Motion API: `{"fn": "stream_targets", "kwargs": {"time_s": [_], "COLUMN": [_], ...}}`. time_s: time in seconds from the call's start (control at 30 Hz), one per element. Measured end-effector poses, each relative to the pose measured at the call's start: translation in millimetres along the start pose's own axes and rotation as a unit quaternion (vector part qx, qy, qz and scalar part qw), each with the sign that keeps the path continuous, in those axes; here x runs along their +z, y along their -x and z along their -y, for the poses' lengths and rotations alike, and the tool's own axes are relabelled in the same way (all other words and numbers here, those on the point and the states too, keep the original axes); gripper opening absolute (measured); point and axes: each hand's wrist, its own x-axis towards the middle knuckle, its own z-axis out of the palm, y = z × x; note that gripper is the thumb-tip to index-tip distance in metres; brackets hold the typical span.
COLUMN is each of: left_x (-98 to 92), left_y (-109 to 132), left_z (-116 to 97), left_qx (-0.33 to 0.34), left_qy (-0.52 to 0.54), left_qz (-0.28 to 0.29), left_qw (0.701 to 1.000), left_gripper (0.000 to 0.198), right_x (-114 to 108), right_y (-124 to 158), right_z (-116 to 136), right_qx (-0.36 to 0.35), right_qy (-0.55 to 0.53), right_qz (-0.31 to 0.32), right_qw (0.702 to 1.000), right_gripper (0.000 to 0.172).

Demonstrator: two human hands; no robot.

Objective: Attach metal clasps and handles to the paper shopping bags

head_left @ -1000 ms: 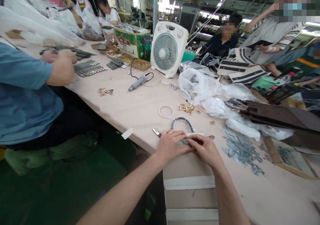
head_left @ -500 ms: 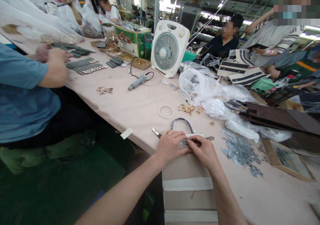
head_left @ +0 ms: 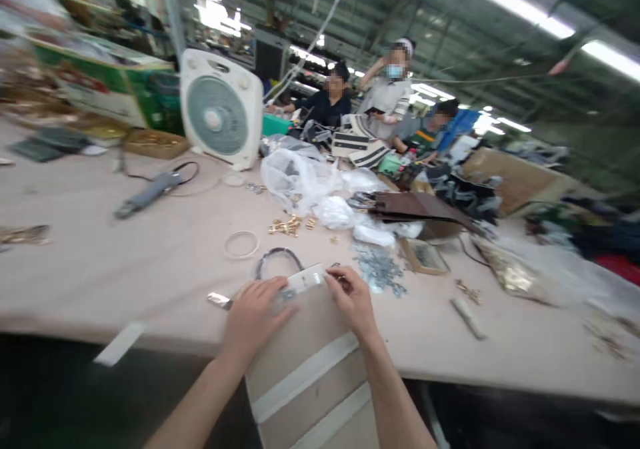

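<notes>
A beige bag panel [head_left: 310, 349] with white stripes lies over the front edge of the table, in the middle of the head view. Across its far end runs a white strip [head_left: 306, 279], with small grey metal plates partly showing near its left end. My left hand [head_left: 257, 319] rests on the panel's left side, fingers stretched out and thumb apart. At the strip's right end my right hand [head_left: 353, 299] is closed, thumb and fingers together; whatever they hold is hidden. Beyond the strip arches a dark wrapped handle [head_left: 280, 252]. A metal-tipped strap end [head_left: 219, 300] sticks out left of my left hand.
Grey metal plates [head_left: 380, 269] are heaped right of my right hand. Gold fittings [head_left: 285, 226] and a roll of tape [head_left: 241, 244] lie beyond the handle. Farther back stand a box fan [head_left: 223, 112], an electric screwdriver [head_left: 150, 192] and plastic bags [head_left: 300, 179]. Several people are across the room.
The camera view has turned right, so the table's contents have shifted left in the picture. My right hand has moved away from my left, toward the strip's right end, uncovering the white strip.
</notes>
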Motion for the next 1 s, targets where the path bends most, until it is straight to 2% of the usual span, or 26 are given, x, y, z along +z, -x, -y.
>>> {"fn": "stream_targets", "kwargs": {"time_s": [0.1,0.2,0.27,0.33,0.43,0.53,0.6,0.83,0.93,1.0], "left_x": [11.5,17.9,18.7,18.3,17.2,16.2,15.8,14.9,5.7,-5.3], "left_y": [-6.6,-9.4,-9.0,-8.5,-8.4,-8.1,-7.5,-6.9,1.4,12.8], "left_z": [10.7,14.9,15.0,14.6,14.0,12.4,11.1,11.8,12.2,10.8], "left_qx": [0.031,0.050,0.059,0.065,0.065,0.063,0.062,0.053,0.030,-0.007], "left_qy": [-0.008,-0.016,-0.023,-0.030,-0.035,-0.034,-0.030,0.017,0.045,0.048], "left_qz": [-0.008,-0.013,-0.018,-0.021,-0.025,-0.032,-0.037,-0.045,-0.059,-0.070], "left_qw": [0.999,0.999,0.998,0.997,0.997,0.997,0.997,0.997,0.997,0.996], "left_gripper": [0.046,0.049,0.050,0.050,0.048,0.046,0.044,0.041,0.043,0.045], "right_x": [-68.9,-138.7,-170.7,-186.2,-182.9,-163.4,-150.4,-127.3,-125.9,-131.3], "right_y": [-5.2,-1.1,2.5,3.2,-2.9,-16.2,-27.5,-60.5,-63.6,-60.8], "right_z": [-22.6,-46.5,-60.2,-70.8,-80.3,-86.0,-89.9,-99.3,-97.7,-99.6], "right_qx": [0.024,0.052,0.075,0.090,0.088,0.070,0.059,0.080,0.088,0.084], "right_qy": [-0.022,0.030,0.081,0.116,0.140,0.177,0.208,0.310,0.307,0.295], "right_qz": [-0.154,-0.281,-0.306,-0.278,-0.178,-0.078,-0.032,0.018,0.044,0.060], "right_qw": [0.988,0.958,0.945,0.949,0.970,0.979,0.976,0.947,0.947,0.950], "right_gripper": [0.035,0.046,0.051,0.052,0.046,0.033,0.027,0.018,0.022,0.026]}}
